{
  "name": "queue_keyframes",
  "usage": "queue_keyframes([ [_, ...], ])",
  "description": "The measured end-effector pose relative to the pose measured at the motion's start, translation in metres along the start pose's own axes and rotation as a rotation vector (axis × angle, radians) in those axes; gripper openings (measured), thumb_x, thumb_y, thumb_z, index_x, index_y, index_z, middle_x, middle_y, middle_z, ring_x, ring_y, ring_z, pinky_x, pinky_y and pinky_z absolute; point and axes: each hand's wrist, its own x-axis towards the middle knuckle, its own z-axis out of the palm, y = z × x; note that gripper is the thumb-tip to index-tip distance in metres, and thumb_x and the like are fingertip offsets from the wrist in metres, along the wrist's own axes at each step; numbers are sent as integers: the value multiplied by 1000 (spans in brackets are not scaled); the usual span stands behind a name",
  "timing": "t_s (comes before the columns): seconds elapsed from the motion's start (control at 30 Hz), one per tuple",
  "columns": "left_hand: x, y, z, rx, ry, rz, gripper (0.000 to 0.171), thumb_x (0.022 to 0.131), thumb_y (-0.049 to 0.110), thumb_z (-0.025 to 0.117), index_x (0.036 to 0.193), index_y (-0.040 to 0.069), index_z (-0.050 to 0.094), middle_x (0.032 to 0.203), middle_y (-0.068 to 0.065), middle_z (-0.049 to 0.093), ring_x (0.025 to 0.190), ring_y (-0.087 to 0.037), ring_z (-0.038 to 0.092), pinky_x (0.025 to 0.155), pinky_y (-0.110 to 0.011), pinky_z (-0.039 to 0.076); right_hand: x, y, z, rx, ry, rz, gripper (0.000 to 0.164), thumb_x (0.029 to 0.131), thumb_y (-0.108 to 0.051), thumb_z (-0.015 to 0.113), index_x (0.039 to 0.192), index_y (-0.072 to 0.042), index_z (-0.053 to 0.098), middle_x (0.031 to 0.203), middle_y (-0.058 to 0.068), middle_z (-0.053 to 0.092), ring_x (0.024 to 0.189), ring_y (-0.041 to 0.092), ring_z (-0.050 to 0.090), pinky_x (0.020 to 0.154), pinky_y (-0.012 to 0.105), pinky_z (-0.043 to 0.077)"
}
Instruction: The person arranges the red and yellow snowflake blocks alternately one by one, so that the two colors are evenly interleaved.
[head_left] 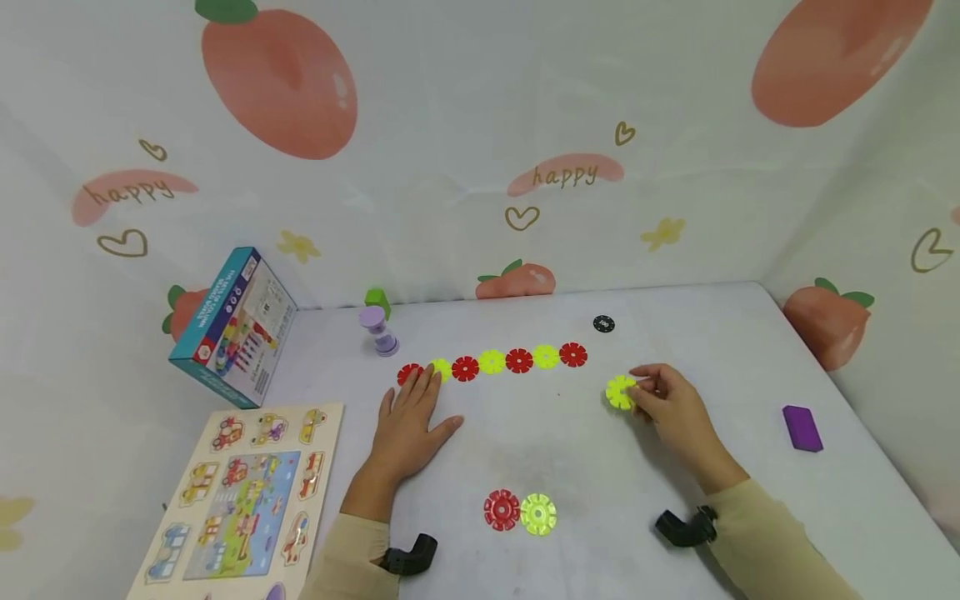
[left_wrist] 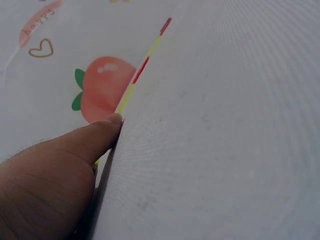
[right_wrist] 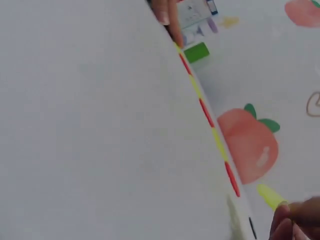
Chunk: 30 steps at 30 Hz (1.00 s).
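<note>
Pinched between the thumb and fingers of the right hand [head_left: 671, 410], a yellow disc [head_left: 618, 392] is held at its right rim, most of its notched face showing. It is above the table [head_left: 570, 450], to the right of the row [head_left: 519, 361] and a little nearer the person than the row's right end. Being round, the disc has no long axis of its own in the head view; there its face is turned up toward the camera, and its free edge points left, away from the fingers. The right wrist view shows it nearly edge-on and blurred, a narrow yellow shape slanting from upper left down to the fingertips. The row's long axis runs left to right, climbing slightly toward its right end, with red and yellow discs alternating and a red one at each end. At its left end lies the left hand [head_left: 408, 429], fingers extended away from the person, their tips over the first red disc [head_left: 408, 372] and the yellow one beside it, thumb spread to the right; it grips nothing. Nearer the person, a red disc [head_left: 502, 510] and a pale yellow disc [head_left: 538, 514] lie side by side, their shared line also left to right. Beyond the row's right end lies a black chip [head_left: 603, 323].
</note>
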Motion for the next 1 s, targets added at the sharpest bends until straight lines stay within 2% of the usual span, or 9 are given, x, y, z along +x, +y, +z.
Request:
queue_keyframes([
  [0.17,0,0,2,7,-2,3,86,87,68,47,154,19,22,159,1,14,144,-22,3,110,-58,3,38,5,8,110,91,55,32,95,-7,59,123,-1,45,101,20,53,79,26,67,69,30,56],
  [0.3,0,0,3,12,-6,0,87,87,68,47,154,20,22,159,2,13,144,-21,2,110,-57,2,56,8,16,115,107,87,31,95,-5,59,119,0,41,102,21,51,81,28,67,68,29,56],
  [0.37,0,0,3,15,-4,-5,87,86,68,47,154,20,22,159,2,13,144,-21,2,110,-57,2,60,8,19,82,106,84,34,95,-7,60,122,-1,41,106,20,51,84,28,65,69,29,56],
  [0.47,1,-1,3,21,-3,-8,87,86,69,46,154,21,21,159,3,13,144,-20,1,110,-57,2,60,10,22,-65,123,29,37,95,-14,61,126,-3,44,114,17,49,88,27,59,72,31,54],
  [0.6,1,-1,3,13,-8,-4,87,87,69,45,154,21,20,159,3,11,144,-20,1,110,-57,1,50,14,22,-356,146,-132,37,92,-18,63,124,-1,53,125,17,48,102,33,51,84,46,47],
  [0.7,0,-1,2,16,-6,-8,86,87,69,45,154,21,20,159,3,12,144,-20,2,110,-56,1,43,17,22,-557,88,-249,40,92,-19,62,126,1,56,136,20,45,121,41,41,99,55,33],
  [0.77,0,-1,2,18,0,-8,86,87,69,46,154,20,21,159,2,13,144,-21,2,110,-57,2,40,19,22,-667,41,-297,45,92,-22,60,130,1,54,142,20,42,130,45,31,103,61,25],
  [0.87,0,-2,2,22,5,-6,87,87,68,46,154,20,22,159,2,13,144,-21,3,110,-57,2,38,19,23,-779,-1,-314,50,94,-26,57,137,-1,50,149,18,33,135,45,22,100,68,22],
  [1.0,0,-2,2,16,1,-1,86,87,68,46,154,19,21,159,2,12,144,-22,2,110,-58,2,37,18,25,-817,-38,-281,51,95,-30,56,140,-8,46,154,13,27,138,41,17,95,69,23],
])
